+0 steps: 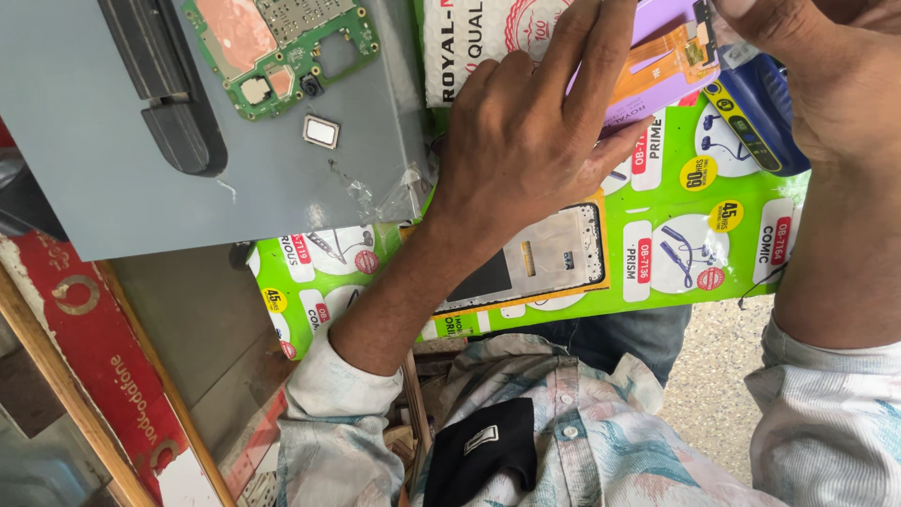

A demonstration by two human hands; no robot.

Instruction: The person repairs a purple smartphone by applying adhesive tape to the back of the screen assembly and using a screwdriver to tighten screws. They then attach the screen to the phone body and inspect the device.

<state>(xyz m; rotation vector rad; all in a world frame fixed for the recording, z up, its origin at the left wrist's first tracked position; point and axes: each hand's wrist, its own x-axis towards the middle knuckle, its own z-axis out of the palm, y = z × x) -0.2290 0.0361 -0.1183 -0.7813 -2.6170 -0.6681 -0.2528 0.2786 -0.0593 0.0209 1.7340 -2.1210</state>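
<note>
**Two hands on one purple panel at the bench's far edge**

Counting what lies out: one purple panel (pixel 657 42) with one orange flex strip (pixel 662 58) on it, one green circuit board (pixel 282 42), one small square metal part (pixel 320 131), one grey mat (pixel 113 178), one dark tool handle (pixel 169 94), one phone screen frame (pixel 554 253), one blue device (pixel 765 113) and one bright green printed sheet (pixel 694 244).

The purple panel sits at the far edge of the bench, above the green sheet and partly over a white padded packet (pixel 469 47). The left hand (pixel 526 131) reaches up from the near edge, wrist bent, palm down; its long fingers lie flat across the panel's left part while the thumb presses underneath, so the panel is pinched between them. The right hand (pixel 826 75) comes in from the right corner, its fingertips closed on the panel's right end near the flex strip, though the exact contact is cut off at the top of the view.

The circuit board and the square metal part rest on the grey mat toward the far left corner, well apart from both hands. The screen frame lies on the green sheet just below the left wrist.
</note>
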